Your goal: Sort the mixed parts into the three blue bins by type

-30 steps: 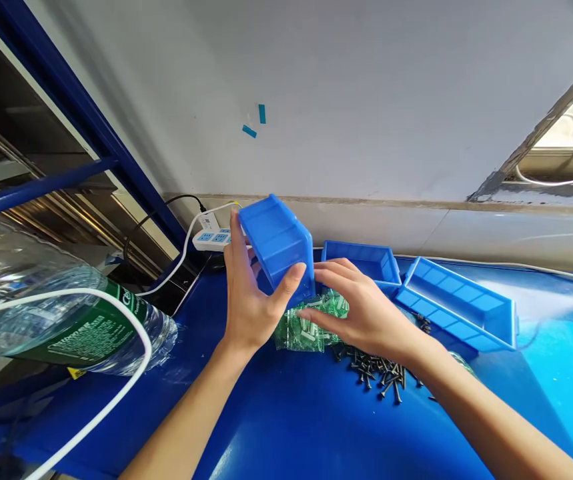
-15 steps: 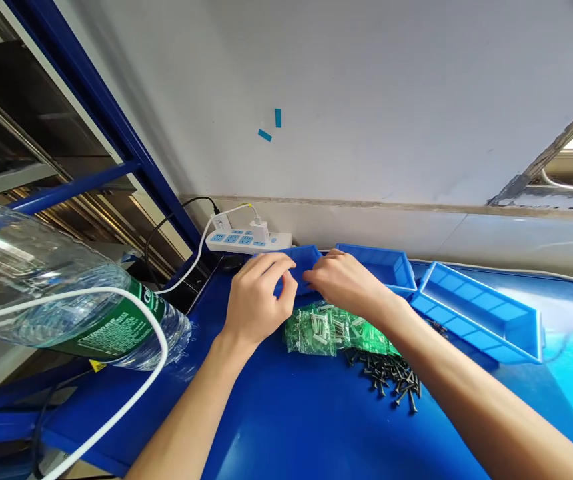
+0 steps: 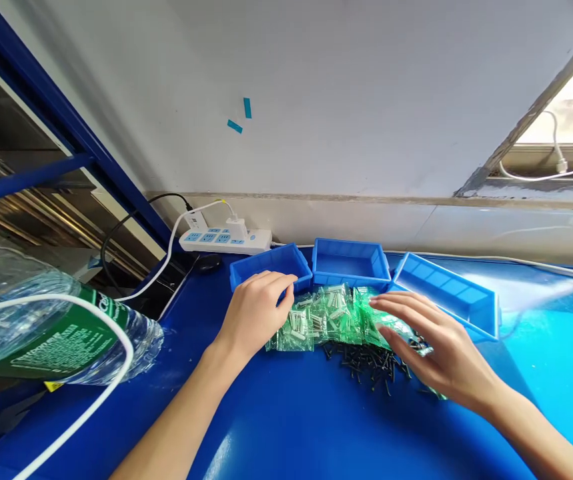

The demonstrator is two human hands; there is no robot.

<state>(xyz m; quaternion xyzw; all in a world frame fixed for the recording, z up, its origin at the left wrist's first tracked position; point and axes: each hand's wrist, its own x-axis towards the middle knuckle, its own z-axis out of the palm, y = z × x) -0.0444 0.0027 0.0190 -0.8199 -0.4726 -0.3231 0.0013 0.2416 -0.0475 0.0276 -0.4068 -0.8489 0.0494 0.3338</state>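
My left hand [image 3: 260, 312] hovers at the left end of a row of small green-tinted plastic packets [image 3: 336, 319] containing white plug-like pieces. Its fingers are bent, with a gap between thumb and forefinger, and I see nothing held. Over the right end of the row is my right hand [image 3: 436, 343], fingers stretched out and thumb apart, covering part of the packets. Whether either hand touches the packets is unclear. A heap of black screws [image 3: 369, 363] lies just in front of the packets. Behind them stand a left blue bin [image 3: 271, 263], a middle blue bin [image 3: 351, 275] and a right blue bin [image 3: 471, 297].
Left of the blue tabletop [image 3: 286, 427], a large water bottle [image 3: 66, 333] lies tilted, with a white cable [image 3: 121, 333] crossing in front. A white power strip [image 3: 226, 241] with plugs sits by the wall, near a black mouse-like object [image 3: 208, 264].
My right hand has moved right from the bins to the right end of the packets, and its fingers have spread. My left hand has come down slightly. The view has shifted right.
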